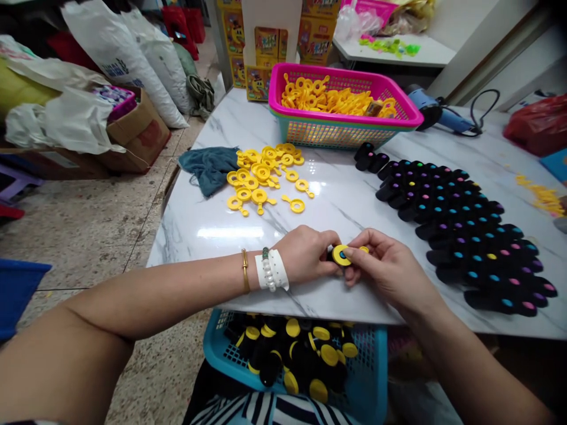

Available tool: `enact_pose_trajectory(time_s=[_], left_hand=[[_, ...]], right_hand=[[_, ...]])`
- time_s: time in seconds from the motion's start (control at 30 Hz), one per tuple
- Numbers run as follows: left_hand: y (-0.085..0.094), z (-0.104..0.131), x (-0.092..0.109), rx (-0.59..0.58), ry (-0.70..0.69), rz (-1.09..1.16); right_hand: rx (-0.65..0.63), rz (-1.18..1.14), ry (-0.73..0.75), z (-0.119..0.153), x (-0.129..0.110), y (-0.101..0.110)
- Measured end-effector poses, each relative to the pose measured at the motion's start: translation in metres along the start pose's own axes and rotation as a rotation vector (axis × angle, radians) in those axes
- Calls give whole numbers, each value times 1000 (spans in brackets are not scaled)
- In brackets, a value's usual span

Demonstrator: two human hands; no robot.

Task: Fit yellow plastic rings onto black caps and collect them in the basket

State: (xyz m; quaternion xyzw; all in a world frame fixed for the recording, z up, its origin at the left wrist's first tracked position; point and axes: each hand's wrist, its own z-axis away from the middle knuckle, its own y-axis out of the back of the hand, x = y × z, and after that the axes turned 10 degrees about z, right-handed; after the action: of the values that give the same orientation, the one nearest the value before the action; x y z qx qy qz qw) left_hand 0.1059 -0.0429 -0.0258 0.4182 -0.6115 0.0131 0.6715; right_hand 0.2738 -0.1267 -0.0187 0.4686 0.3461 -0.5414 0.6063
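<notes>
Near the table's front edge, my left hand [310, 254] is closed on a small black piece, mostly hidden by the fingers. My right hand [385, 262] pinches a yellow ring with a handle [341, 255] against the top of that piece, its thumb on the ring. A blue dot shows in the ring's centre. Beyond my hands lies a loose pile of yellow ring pieces [261, 172] beside a dark teal cloth [210, 168]. Rows of black pieces with coloured dots [460, 224] lie to the right.
A pink basket [345, 115] of yellow pieces stands at the table's back. Below the front edge, a blue basket [367, 378] holds black pieces with yellow discs. A blue power tool [454, 120] lies at the back right. White sacks [119, 53] and a cardboard box [142, 133] stand left.
</notes>
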Motion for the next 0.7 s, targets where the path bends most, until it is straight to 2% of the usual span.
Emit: enact_pose_trajectory(time_s=[0.1, 0.23, 0.33, 0.4, 0.57, 0.7], left_hand=[[4, 1, 5, -27, 52, 65], [9, 0, 8, -163, 224, 394], [7, 1, 7, -189, 279, 527], [3, 5, 6, -138, 231, 437], [-8, 15, 3, 29, -61, 51], [-12, 14, 2, 173, -170, -52]], right_hand=[[6, 5, 5, 1, -1, -2], [-45, 3, -29, 1, -3, -3], [-49, -19, -46, 1, -1, -2], [-33, -26, -49, 2, 1, -3], [81, 47, 36, 4, 3, -8], [175, 106, 69, 10, 2, -9]])
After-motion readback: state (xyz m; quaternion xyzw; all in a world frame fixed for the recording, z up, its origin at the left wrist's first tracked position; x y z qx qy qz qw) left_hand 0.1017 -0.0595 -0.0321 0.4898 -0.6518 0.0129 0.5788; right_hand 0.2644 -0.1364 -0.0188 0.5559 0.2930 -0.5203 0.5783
